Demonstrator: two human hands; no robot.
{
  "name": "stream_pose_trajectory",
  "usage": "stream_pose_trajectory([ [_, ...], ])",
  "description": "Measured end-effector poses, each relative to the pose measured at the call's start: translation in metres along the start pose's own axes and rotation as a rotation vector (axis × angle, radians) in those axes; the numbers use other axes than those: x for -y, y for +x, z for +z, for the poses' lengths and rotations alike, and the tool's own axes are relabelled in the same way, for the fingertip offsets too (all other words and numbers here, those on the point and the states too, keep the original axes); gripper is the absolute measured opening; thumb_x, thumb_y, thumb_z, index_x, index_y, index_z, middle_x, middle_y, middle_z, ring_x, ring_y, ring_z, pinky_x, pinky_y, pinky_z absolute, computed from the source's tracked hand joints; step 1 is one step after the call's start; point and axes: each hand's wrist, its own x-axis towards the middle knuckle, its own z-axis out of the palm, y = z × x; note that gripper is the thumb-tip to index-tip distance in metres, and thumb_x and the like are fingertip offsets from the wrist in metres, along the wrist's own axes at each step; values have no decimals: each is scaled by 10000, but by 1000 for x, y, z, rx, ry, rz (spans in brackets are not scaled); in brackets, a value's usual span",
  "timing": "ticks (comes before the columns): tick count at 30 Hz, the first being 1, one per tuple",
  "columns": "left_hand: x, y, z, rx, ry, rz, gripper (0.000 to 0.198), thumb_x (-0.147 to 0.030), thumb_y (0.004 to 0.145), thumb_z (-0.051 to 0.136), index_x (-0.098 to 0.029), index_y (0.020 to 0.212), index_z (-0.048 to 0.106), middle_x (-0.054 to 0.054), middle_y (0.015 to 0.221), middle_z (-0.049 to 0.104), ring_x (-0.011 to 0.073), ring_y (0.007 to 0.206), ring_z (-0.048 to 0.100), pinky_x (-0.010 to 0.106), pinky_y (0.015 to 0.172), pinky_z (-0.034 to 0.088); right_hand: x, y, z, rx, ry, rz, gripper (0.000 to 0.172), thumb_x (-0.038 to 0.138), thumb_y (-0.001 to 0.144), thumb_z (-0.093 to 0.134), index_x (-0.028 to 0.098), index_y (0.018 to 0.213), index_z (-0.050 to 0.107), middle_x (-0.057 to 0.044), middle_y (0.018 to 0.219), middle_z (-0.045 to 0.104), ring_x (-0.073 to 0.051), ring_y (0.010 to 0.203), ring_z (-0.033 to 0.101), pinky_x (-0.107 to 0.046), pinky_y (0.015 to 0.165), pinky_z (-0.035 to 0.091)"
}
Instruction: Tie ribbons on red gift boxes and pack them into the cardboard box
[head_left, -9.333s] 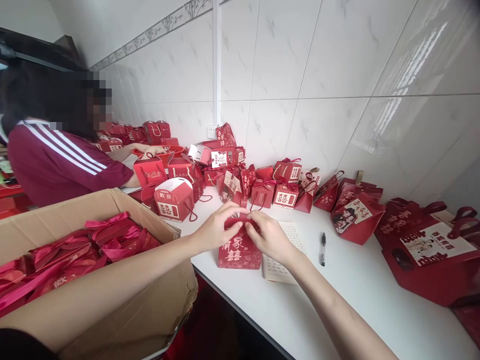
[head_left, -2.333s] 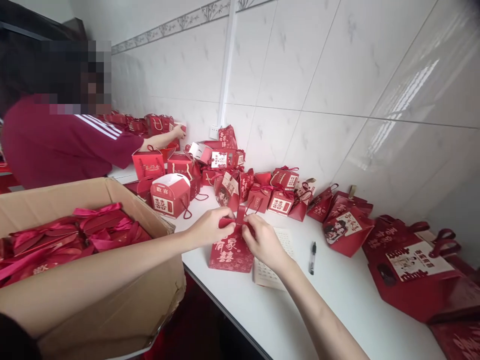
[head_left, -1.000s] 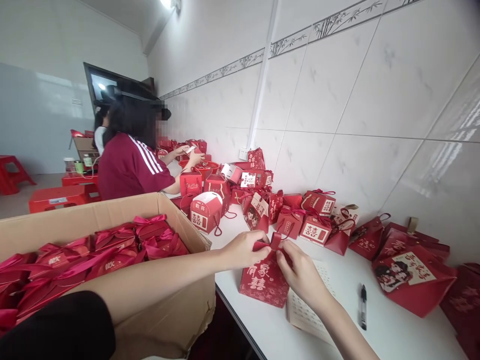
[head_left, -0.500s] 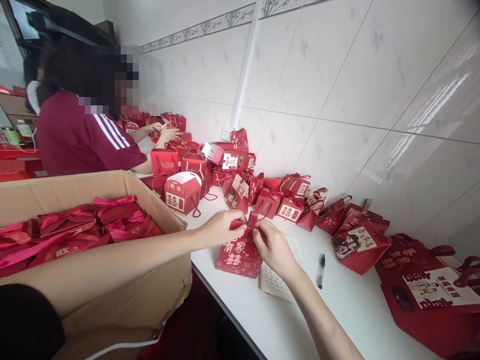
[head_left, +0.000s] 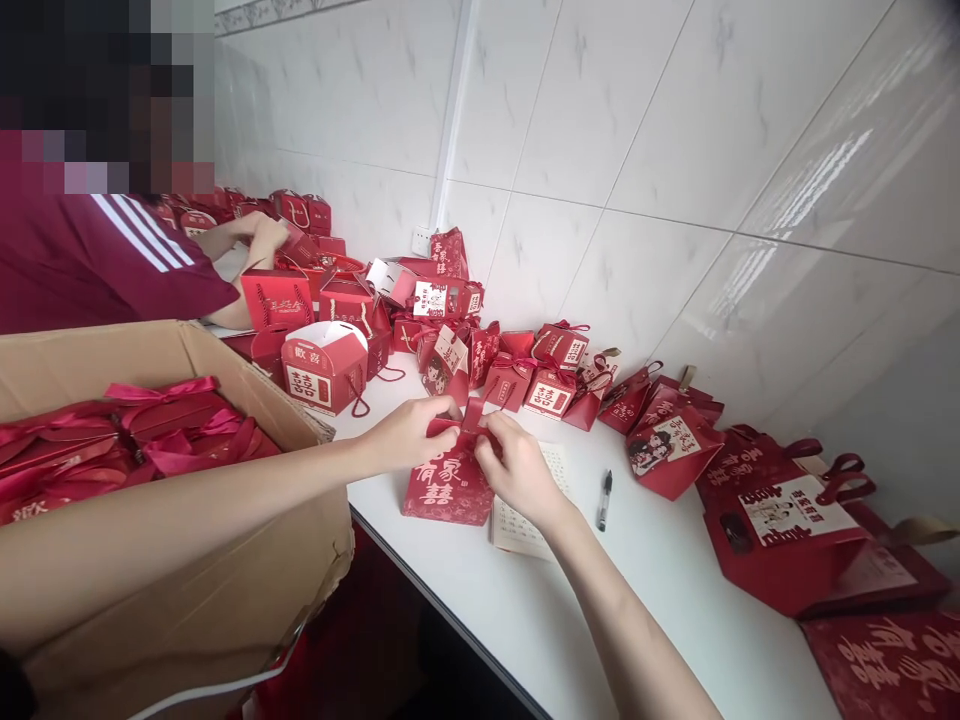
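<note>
A red gift box (head_left: 448, 492) with white Chinese characters stands upright on the white table, tapering towards its top. A dark red ribbon (head_left: 472, 414) rises in a loop at the box's top. My left hand (head_left: 415, 436) is closed in a pinch at the ribbon on the box's upper left. From the right, my right hand (head_left: 517, 462) pinches the same ribbon, its knuckles beside the box's upper corner. The fingers cover part of the ribbon. Partly under my right hand and behind the box lies an open notebook (head_left: 556, 470) with handwriting.
A cardboard carton (head_left: 285, 385) of ribboned red boxes stands on the left. Several finished-looking red boxes (head_left: 551, 393) line the wall side. A black pen (head_left: 604, 500) lies right of the notebook. Larger red bags (head_left: 795, 560) sit at right. A co-worker's hand (head_left: 266, 235) handles boxes behind.
My view has turned right and down, so the scene sits further left and higher. Both hands stay at the ribbon, with slightly shifted fingers. The co-worker's hands have moved.
</note>
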Motion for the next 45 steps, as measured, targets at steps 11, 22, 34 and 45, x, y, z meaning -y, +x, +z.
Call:
stream_pose_trajectory([
  [11,-2,1,-1,-6,-25,-1,132,-239,758,495,-157,807,585,2,762,625,161,734,576,257,706,464,-1,0,0,11,17,10,148,165,836,339,214,698,365,-14,705,467,-175,660,475,-284,618,381],
  [22,0,1,0,-8,-46,-2,152,-233,757,500,-161,850,596,6,767,634,165,746,586,260,709,475,0,0,-1,12,22,7,151,153,830,343,212,699,389,-14,697,480,-174,650,477,-280,606,384],
  [34,-2,1,-1,29,-47,-17,181,-317,830,445,-168,770,528,-4,768,595,152,753,558,269,724,429,-1,1,0,15,23,-9,157,183,863,339,214,711,363,-16,707,471,-176,650,471,-285,622,375],
  [45,0,-1,1,-90,31,251,80,-157,833,445,-176,880,507,15,858,571,130,812,551,258,779,440,-2,1,1,17,9,4,151,191,871,347,207,728,393,-25,717,489,-182,661,485,-290,626,384],
])
